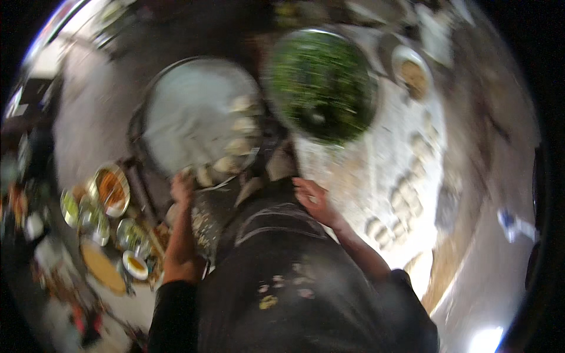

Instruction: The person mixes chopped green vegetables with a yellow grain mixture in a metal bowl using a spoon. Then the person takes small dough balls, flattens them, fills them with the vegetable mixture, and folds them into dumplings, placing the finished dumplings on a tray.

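Note:
My left hand is at the near-left rim of a large round pan. Its fingers are bunched beside a small pale shape, and blur hides whether they grip it. Several pale dough pieces, perhaps filled buns, curve along the pan's right and near side. My right hand hovers by the left edge of a floured work surface, fingers loosely curled with a gap to the thumb, and nothing shows in it. Ahead of it stands a big bowl of chopped greens.
Several dough balls line the floured surface's right side, below a white bowl of brownish filling. At left are a bowl of orange food, glass bowls, a small yellow-filled dish and a round tan board.

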Demonstrator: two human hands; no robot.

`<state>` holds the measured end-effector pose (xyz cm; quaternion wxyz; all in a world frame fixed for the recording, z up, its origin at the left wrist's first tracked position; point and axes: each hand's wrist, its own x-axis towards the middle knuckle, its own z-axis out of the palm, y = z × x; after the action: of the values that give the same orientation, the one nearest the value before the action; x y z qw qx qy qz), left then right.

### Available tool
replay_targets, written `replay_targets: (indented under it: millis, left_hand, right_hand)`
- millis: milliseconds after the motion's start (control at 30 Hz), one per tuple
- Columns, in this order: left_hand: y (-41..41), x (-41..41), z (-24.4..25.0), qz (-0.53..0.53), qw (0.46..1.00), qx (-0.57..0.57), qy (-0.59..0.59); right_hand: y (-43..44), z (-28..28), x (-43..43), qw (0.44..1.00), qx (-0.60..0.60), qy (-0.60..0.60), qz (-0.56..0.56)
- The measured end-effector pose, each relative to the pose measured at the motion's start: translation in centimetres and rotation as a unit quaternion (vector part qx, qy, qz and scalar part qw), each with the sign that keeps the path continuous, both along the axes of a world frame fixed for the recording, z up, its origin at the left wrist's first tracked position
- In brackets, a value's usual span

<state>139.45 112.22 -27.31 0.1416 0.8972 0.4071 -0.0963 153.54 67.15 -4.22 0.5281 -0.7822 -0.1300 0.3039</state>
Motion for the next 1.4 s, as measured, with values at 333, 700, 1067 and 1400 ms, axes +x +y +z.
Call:
replay_targets:
  millis: [333, 700, 1067, 1400]
  left_hand:
    - [-7.3, 5.8, 8.8, -0.069, 0.946, -0.218, -0.231]
    - [-13.6, 11.4, 11.4, -0.206, 0.927, -0.248, -0.191]
    - [-28.9, 15.7, 25.1, -0.395, 0.818, -0.356, -0.218]
    - [-45.2, 20.2, 21.7, -0.660, 0.695, -0.107, -0.263]
  right_hand:
    - [-19.6, -3.2, -2.5, 0.775, -0.346, -0.311, -0.428]
    - [-15.7, -2.8, -3.5, 0.898, -0.197, -0.261, -0.294]
    - [-11.5, -1.7, 2.4, 0.836, -0.414, -0.282, -0.224]
    - [-14.7, -1.9, -0.5, 0.736, 0.178, -0.054, -0.650]
